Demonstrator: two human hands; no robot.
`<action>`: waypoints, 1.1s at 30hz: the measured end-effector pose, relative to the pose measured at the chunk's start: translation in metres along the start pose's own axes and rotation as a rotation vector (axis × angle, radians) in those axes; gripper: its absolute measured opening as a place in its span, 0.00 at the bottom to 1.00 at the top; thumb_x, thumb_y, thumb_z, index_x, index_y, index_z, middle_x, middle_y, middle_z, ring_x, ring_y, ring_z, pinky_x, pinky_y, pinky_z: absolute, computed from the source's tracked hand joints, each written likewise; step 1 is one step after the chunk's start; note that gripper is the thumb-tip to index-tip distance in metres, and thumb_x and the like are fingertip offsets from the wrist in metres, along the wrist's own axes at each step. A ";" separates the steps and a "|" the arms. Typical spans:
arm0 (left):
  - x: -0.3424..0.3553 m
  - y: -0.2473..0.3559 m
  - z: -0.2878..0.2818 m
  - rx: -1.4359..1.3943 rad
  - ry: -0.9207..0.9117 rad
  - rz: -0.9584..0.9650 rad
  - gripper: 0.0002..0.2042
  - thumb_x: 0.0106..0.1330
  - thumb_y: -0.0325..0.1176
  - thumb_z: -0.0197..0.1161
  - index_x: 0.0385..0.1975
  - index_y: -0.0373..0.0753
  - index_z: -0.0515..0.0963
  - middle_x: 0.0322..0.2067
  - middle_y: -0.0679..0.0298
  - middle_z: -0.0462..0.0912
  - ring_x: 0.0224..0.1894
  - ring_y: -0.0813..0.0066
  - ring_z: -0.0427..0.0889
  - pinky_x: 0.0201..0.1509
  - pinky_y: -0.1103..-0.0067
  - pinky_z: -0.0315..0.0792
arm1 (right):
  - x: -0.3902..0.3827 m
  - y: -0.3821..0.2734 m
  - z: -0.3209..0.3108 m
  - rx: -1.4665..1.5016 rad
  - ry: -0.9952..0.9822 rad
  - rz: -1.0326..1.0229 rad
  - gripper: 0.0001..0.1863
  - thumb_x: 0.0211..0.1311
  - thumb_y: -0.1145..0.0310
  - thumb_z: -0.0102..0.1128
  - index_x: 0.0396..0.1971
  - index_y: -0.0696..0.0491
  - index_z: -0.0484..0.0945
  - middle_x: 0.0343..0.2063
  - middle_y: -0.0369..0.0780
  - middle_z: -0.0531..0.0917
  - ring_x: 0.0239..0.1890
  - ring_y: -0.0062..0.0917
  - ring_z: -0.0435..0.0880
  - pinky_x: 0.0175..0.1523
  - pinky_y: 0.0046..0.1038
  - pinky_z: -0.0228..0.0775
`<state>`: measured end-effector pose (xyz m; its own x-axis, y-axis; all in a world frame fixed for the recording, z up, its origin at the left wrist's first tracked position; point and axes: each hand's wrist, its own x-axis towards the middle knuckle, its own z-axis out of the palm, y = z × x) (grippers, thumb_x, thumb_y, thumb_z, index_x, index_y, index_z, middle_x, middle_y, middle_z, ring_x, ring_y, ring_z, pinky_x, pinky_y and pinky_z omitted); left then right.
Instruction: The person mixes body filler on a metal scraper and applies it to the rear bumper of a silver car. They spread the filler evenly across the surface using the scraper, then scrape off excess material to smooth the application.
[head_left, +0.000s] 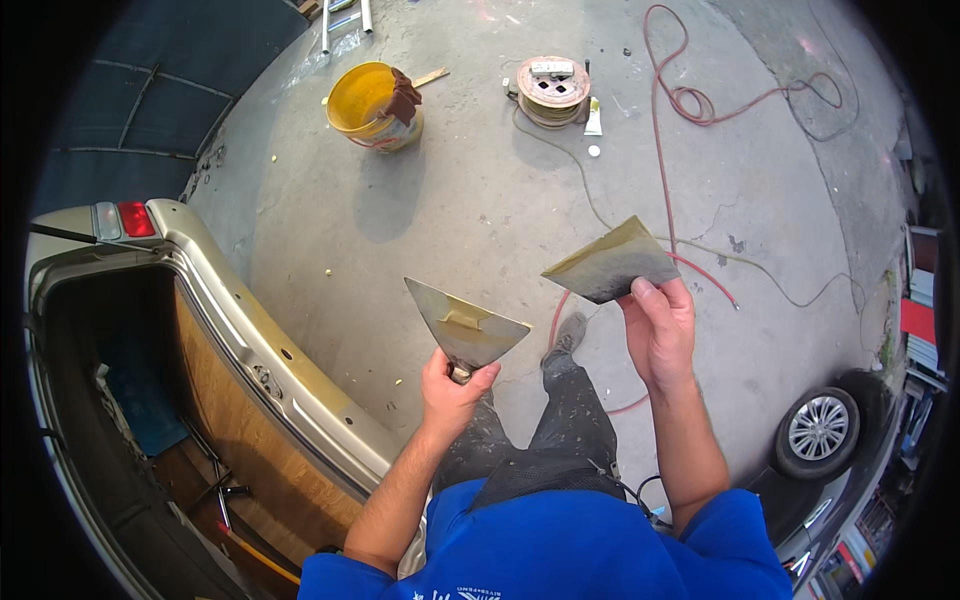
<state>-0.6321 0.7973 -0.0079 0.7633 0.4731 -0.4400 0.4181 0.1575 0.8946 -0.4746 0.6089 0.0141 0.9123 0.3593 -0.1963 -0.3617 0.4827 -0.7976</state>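
My left hand is closed round the handle of a putty knife, whose wide triangular metal blade points away from me. A small dab of yellowish putty sits on that blade. In my right hand is a flat metal scraper plate, pinched by its near edge between thumb and fingers. Yellowish paste lines the plate's far edge, and its near part is dark. The two tools are held apart, side by side above the floor.
On my left stands a car's open trunk. Ahead are a yellow bucket with a brown cloth over its rim, a cable reel and a white tube. A red hose crosses the concrete; a car wheel is at right.
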 end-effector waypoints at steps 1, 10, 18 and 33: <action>0.003 0.016 0.027 -0.006 -0.085 0.047 0.13 0.54 0.31 0.69 0.35 0.33 0.74 0.28 0.67 0.80 0.28 0.84 0.75 0.31 0.83 0.70 | -0.007 -0.031 -0.007 0.034 0.010 -0.102 0.15 0.63 0.74 0.51 0.49 0.60 0.73 0.45 0.40 0.79 0.49 0.24 0.75 0.56 0.32 0.65; 0.030 0.127 0.214 0.291 -0.591 0.423 0.13 0.55 0.29 0.68 0.37 0.30 0.76 0.28 0.64 0.83 0.30 0.83 0.77 0.35 0.81 0.72 | -0.066 -0.200 -0.073 -0.613 0.088 -0.618 0.12 0.62 0.78 0.52 0.43 0.57 0.79 0.42 0.40 0.80 0.43 0.25 0.76 0.47 0.27 0.68; 0.058 0.163 0.310 0.252 -0.890 0.515 0.12 0.56 0.31 0.69 0.34 0.31 0.77 0.27 0.65 0.82 0.30 0.83 0.77 0.35 0.81 0.72 | -0.087 -0.249 -0.124 -1.217 0.500 -0.487 0.13 0.61 0.80 0.50 0.43 0.56 0.79 0.38 0.38 0.79 0.39 0.27 0.75 0.45 0.24 0.67; 0.024 0.134 0.467 0.536 -1.610 0.409 0.14 0.55 0.34 0.70 0.34 0.31 0.77 0.26 0.67 0.81 0.27 0.82 0.75 0.33 0.81 0.71 | -0.200 -0.223 -0.172 -0.904 1.189 -0.499 0.14 0.62 0.75 0.51 0.47 0.58 0.76 0.38 0.39 0.77 0.37 0.21 0.73 0.43 0.22 0.66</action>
<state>-0.3281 0.4248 0.0653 0.3978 -0.9066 -0.1406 -0.0609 -0.1790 0.9820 -0.5434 0.2922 0.1334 0.6801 -0.7026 0.2092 -0.1575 -0.4188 -0.8943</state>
